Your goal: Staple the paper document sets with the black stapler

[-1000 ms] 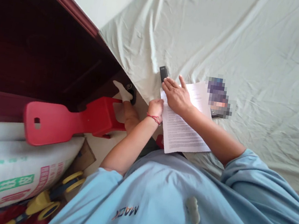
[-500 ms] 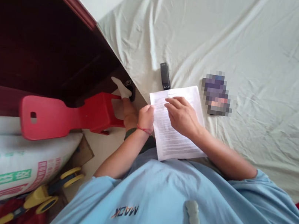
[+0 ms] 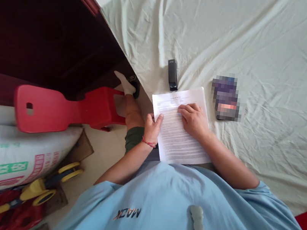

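Observation:
Printed sheets of paper [image 3: 177, 145] lie at the edge of the bed, close against my shirt, with lines of small text on top. My left hand [image 3: 153, 127] grips their left edge, thumb on the upper face and fingers underneath, partly hidden. On the upper right of the page rests my right hand [image 3: 194, 120], palm down, its fingers slightly bent and holding nothing. Just beyond the top edge is a black stapler [image 3: 172, 75]. To the right of the paper lies a flat, phone-like thing [image 3: 225, 98], blurred by pixels.
A wrinkled pale sheet [image 3: 275, 91] covers the bed. At left stand a red plastic chair [image 3: 47, 110], a large white printed sack [image 3: 20, 156] and a yellow-and-black wheeled object [image 3: 35, 189]. Dark wooden furniture [image 3: 38, 36] rises behind them. My bent leg [image 3: 133, 114] is beside the bed.
My right hand has come down onto the page and moved slightly right. My left thumb now lies along the paper's left edge. The view has shifted slightly; the stapler shows fully.

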{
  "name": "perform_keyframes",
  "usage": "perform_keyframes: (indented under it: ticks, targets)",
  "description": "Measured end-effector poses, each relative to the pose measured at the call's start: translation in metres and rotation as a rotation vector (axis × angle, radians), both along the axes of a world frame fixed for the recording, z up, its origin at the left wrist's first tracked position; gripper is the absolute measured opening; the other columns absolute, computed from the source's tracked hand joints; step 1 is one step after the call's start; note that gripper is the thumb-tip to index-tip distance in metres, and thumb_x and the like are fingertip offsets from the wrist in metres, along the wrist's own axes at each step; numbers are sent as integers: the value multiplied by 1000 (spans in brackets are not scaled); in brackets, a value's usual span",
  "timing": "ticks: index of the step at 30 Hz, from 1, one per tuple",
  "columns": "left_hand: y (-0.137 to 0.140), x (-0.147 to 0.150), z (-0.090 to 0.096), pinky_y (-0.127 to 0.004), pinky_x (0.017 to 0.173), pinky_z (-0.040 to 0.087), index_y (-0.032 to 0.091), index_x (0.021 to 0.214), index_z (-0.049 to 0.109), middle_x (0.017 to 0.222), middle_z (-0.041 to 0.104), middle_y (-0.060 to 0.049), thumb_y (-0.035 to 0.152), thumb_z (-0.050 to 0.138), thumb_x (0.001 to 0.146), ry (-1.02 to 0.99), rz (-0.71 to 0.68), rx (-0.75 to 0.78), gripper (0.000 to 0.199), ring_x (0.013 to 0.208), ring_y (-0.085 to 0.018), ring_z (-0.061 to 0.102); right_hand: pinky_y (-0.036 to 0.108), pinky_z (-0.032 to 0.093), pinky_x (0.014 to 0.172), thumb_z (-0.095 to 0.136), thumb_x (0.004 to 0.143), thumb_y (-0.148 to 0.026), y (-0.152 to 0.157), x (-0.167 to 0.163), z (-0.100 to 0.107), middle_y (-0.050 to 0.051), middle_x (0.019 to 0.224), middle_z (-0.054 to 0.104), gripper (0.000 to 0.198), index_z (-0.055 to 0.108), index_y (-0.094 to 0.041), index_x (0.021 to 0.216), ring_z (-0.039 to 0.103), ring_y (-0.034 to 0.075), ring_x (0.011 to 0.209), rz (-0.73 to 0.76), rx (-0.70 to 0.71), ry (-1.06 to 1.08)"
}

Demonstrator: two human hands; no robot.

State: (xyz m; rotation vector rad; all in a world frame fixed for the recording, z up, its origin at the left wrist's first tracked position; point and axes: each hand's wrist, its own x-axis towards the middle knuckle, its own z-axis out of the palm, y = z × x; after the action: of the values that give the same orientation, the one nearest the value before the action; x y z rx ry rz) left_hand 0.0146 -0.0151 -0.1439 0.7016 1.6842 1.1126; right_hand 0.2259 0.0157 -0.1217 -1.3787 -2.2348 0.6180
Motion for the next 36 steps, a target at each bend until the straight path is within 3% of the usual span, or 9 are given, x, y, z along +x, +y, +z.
perform_keyframes:
  ticks: [4, 7, 13, 23, 31, 36]
  targets:
    - [-22, 4, -2, -44, 116, 52, 15, 120, 79, 127, 80, -15, 66, 98, 67, -329, -165, -92, 77, 127, -33, 73, 53, 51, 104, 53, 104, -13, 0, 0, -5, 9, 138, 80, 36, 81, -21, 124, 64, 34, 124, -10, -4, 20]
    - [-29, 6, -7, -50, 120, 52, 13, 123, 80, 127, 81, -16, 70, 99, 63, -397, -174, -138, 85, 130, -37, 73, 53, 51, 105, 51, 103, -12, 0, 0, -7, 8, 138, 80, 37, 82, -21, 123, 64, 34, 124, -20, -1, 38]
    - [-28, 3, -17, -51, 121, 53, 14, 122, 81, 132, 80, -16, 69, 102, 58, -424, -213, -133, 87, 132, -38, 73, 53, 51, 108, 50, 104, -14, 1, 2, -8, 9, 137, 80, 37, 82, -20, 122, 64, 34, 123, -16, 1, 58]
    - [-27, 1, -16, -53, 122, 52, 14, 116, 83, 136, 78, -18, 65, 104, 55, -395, -273, -143, 82, 134, -39, 71, 54, 53, 106, 52, 103, -14, 1, 3, -6, 8, 135, 81, 35, 83, -21, 118, 65, 33, 119, -42, 17, 46]
    - [-25, 3, -11, -53, 123, 52, 12, 115, 84, 132, 80, -18, 61, 104, 60, -362, -286, -65, 76, 132, -38, 72, 54, 56, 107, 51, 105, -17, 2, 12, -2, 8, 138, 80, 34, 82, -23, 119, 66, 33, 115, -223, 33, -25]
    - [-25, 4, -10, -54, 121, 54, 11, 113, 84, 131, 80, -19, 62, 104, 60, -366, -277, -68, 76, 129, -38, 74, 60, 49, 120, 53, 107, -27, 5, 16, -4, 14, 150, 72, 34, 75, -20, 132, 59, 38, 137, -335, 68, -49]
